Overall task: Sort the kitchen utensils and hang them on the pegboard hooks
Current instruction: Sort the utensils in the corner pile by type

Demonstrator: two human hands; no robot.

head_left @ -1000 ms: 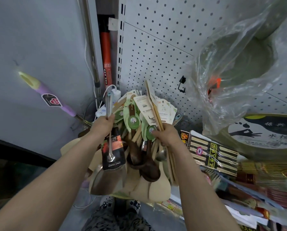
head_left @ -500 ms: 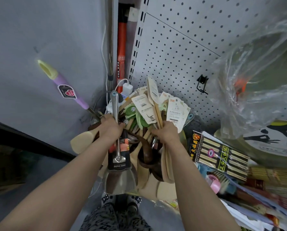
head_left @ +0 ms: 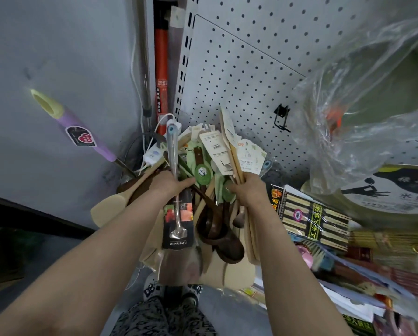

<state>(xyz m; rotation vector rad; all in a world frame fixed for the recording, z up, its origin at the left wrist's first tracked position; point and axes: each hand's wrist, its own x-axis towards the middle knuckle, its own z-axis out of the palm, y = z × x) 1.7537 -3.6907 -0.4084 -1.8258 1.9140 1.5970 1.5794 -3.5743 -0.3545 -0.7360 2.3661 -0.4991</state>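
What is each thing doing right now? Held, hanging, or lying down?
Left hand, grips the metal spatula.
Right hand, grips wooden spatulas.
Metal spatula, held, blade down, in its card sleeve.
Dark ladles, in the held bundle, bowls down.
Hook, on the pegboard, empty.
Chopsticks, packed, lying flat.

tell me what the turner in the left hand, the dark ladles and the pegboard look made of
Turner: likely polished steel; its shaft is mirror-bright with sharp highlights.
Dark ladles: probably wood, smooth brown stain or lacquer; grain too blurred to confirm.
Pegboard: seems painted sheet metal, matte white with evenly punched holes.
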